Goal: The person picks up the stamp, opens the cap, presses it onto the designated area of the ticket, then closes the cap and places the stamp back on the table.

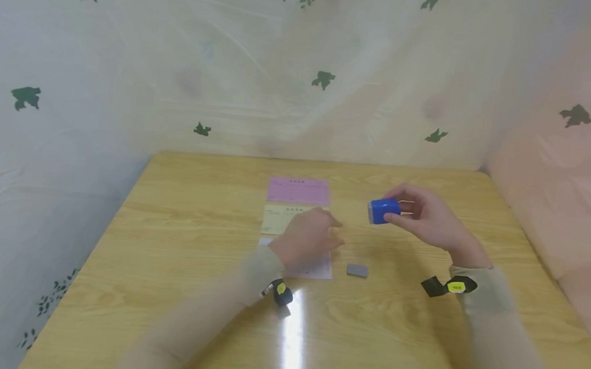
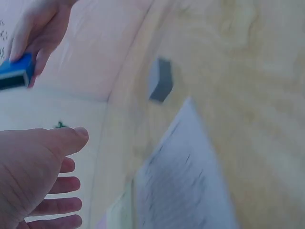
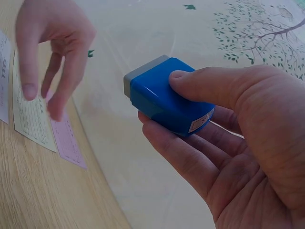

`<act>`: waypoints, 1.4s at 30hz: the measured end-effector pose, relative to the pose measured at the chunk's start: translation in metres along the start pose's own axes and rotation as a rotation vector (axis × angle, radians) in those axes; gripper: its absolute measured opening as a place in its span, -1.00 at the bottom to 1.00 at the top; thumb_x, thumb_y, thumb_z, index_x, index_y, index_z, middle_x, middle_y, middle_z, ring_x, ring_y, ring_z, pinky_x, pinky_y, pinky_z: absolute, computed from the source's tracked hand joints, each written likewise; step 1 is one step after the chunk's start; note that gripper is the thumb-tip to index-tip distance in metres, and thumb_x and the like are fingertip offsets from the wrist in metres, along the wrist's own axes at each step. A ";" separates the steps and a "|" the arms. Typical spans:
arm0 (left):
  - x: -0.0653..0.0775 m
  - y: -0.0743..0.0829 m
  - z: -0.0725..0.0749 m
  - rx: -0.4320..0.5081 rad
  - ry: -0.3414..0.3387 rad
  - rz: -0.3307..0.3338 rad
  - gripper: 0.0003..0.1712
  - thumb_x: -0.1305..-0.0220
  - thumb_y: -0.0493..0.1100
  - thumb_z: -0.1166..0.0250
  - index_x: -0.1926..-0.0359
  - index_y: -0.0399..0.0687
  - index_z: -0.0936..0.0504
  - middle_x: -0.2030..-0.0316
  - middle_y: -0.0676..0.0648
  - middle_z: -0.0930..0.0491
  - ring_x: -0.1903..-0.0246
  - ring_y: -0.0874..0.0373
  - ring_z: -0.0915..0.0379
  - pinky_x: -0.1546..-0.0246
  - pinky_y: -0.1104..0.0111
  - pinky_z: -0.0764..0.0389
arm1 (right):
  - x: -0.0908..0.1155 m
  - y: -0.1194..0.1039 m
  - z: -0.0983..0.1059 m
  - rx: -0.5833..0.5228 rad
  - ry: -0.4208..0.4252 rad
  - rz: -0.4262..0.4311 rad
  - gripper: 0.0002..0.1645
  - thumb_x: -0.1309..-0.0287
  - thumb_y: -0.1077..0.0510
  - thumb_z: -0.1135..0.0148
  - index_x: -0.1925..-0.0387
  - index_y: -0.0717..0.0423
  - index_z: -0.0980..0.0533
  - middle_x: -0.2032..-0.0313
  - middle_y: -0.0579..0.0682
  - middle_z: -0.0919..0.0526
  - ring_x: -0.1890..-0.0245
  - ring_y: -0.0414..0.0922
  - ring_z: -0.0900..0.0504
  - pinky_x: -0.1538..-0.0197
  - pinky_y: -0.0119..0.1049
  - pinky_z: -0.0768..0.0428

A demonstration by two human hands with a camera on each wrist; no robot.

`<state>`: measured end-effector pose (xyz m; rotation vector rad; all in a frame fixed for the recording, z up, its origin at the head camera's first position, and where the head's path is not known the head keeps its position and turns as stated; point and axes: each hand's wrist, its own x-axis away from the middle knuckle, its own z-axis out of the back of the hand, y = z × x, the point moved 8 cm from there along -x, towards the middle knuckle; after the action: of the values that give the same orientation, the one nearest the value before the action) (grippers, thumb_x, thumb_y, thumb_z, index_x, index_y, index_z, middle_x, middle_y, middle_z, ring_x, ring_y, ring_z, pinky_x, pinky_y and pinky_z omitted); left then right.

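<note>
My right hand (image 1: pixel 429 217) pinches a blue stamp (image 1: pixel 384 211) between thumb and fingers, raised over the right side of the table. The stamp's grey end (image 3: pixel 145 71) points toward my left hand, and a small label (image 3: pixel 201 121) shows on its other end. A dark face shows on it in the left wrist view. My left hand (image 1: pixel 306 238) hovers empty over the slips, its fingers apart and loosely bent. Beneath it lie a yellow slip (image 1: pixel 274 220) and a white slip (image 1: pixel 324 271), both partly covered. A small grey block, like a cap (image 1: pixel 357 270), lies right of the white slip.
A pink slip (image 1: pixel 299 191) lies behind the yellow one, making a column on the wooden table (image 1: pixel 195 223). Pale curtains with green bird prints (image 1: pixel 323 79) hang behind and at both sides. Each wrist wears a dark strap (image 1: pixel 281 293).
</note>
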<state>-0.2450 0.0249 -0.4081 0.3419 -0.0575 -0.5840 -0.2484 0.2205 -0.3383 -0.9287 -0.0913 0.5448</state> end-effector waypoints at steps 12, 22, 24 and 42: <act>-0.018 -0.087 0.044 -0.003 0.124 0.044 -0.50 -0.51 -0.02 -0.32 -0.31 -0.21 -0.64 -0.28 -0.20 -0.68 -0.36 -0.16 -0.57 -0.52 0.04 -0.49 | 0.003 -0.005 0.004 -0.017 -0.001 -0.007 -0.67 -0.39 0.32 -0.36 -0.14 0.22 -0.58 -0.06 0.22 -0.71 0.01 -0.32 -0.76 0.00 -0.46 -0.77; -0.017 -0.153 0.038 0.159 0.098 0.231 -0.46 -0.59 -0.08 -0.19 -0.45 -0.19 -0.49 -0.48 -0.27 -0.46 -0.50 -0.23 -0.37 -0.60 -0.10 -0.35 | 0.003 -0.002 0.007 0.013 -0.018 -0.042 -0.68 -0.40 0.27 -0.37 -0.13 0.19 -0.58 -0.11 0.20 -0.69 -0.12 0.23 -0.76 -0.04 -0.43 -0.77; -0.017 -0.158 0.037 0.170 0.095 0.243 -0.45 -0.59 -0.08 -0.20 -0.46 -0.22 -0.48 -0.46 -0.29 -0.49 -0.47 -0.24 -0.40 -0.57 -0.11 -0.39 | 0.003 -0.001 0.009 0.028 -0.022 -0.047 -0.68 -0.40 0.26 -0.37 -0.14 0.18 -0.58 -0.11 0.19 -0.70 -0.12 0.23 -0.76 -0.05 -0.41 -0.77; -0.023 -0.162 0.024 0.080 0.010 0.240 -0.69 -0.58 -0.05 -0.23 -0.07 -0.17 -0.71 0.05 -0.20 -0.73 0.02 -0.09 -0.64 -0.15 0.04 -0.72 | -0.002 -0.006 0.007 0.049 -0.022 -0.010 -0.69 -0.38 0.30 -0.38 -0.11 0.18 -0.58 -0.10 0.22 -0.69 -0.10 0.24 -0.77 -0.04 -0.27 -0.83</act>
<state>-0.3540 -0.0955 -0.4382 0.4085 -0.1113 -0.3428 -0.2495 0.2219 -0.3295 -0.8746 -0.1023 0.5454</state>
